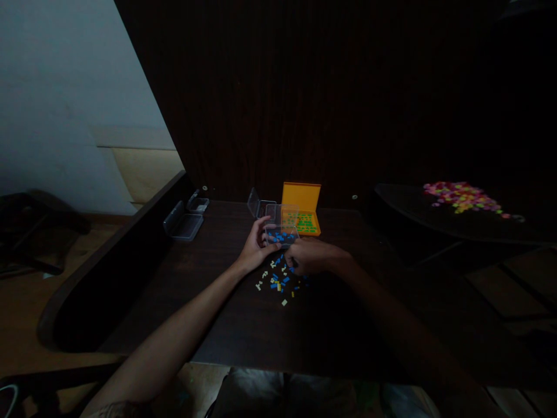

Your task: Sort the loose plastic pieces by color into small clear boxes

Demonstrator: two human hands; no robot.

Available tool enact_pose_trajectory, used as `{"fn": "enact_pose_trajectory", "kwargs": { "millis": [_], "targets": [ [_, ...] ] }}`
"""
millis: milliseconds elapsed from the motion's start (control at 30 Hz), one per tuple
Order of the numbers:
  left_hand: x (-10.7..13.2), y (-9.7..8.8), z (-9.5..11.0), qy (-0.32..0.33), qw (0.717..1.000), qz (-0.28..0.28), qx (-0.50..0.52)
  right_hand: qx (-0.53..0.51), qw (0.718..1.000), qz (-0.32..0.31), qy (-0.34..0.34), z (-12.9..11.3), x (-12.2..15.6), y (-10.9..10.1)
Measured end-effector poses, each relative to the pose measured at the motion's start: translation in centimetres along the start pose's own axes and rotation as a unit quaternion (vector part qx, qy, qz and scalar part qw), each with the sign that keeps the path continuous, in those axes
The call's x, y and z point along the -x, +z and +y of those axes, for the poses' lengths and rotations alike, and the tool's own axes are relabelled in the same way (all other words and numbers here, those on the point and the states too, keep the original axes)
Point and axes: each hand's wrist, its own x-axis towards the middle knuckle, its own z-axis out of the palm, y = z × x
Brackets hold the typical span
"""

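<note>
On a dark wooden table (243, 325) lies a small scatter of blue, white and yellow pieces (278, 280). My left hand (256, 247) grips the near left side of a clear plastic box (282, 227) with blue pieces in it. My right hand (311, 256) rests closed over the right part of the scatter, fingertips pinched at a small blue piece by the box's front edge. Behind the clear box stands an open orange box (304, 212) holding green pieces.
Open clear boxes sit at the back left (185, 223) and further back (198, 203), and another clear lid (255, 203) by the orange box. A heap of pink and yellow pieces (463, 197) lies on a dark surface to the right. A raised table rim (130, 244) runs along the left.
</note>
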Motion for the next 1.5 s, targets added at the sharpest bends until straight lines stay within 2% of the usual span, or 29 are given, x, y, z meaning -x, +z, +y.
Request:
{"fn": "enact_pose_trajectory", "kwargs": {
  "millis": [167,833,1100,1333,1500],
  "targets": [
    [-0.1,-0.1,-0.1,0.000,1.000,0.001,-0.002,-0.005,1.000,-0.010,-0.014,0.0,-0.1,0.1],
    [-0.1,0.0,-0.1,0.002,1.000,-0.001,0.001,-0.035,0.999,-0.035,0.009,0.3,0.0,-0.3],
    [0.0,-0.1,-0.1,0.003,1.000,-0.003,-0.007,-0.042,0.999,-0.013,-0.006,0.4,0.0,0.0],
    [0.0,0.0,-0.4,0.000,1.000,0.003,-0.004,-0.053,0.999,-0.005,0.009,0.2,0.6,0.3],
    [-0.1,0.0,-0.7,-0.002,1.000,0.008,0.001,-0.054,0.997,0.048,-0.002,0.3,1.5,1.4]
  ]
}}
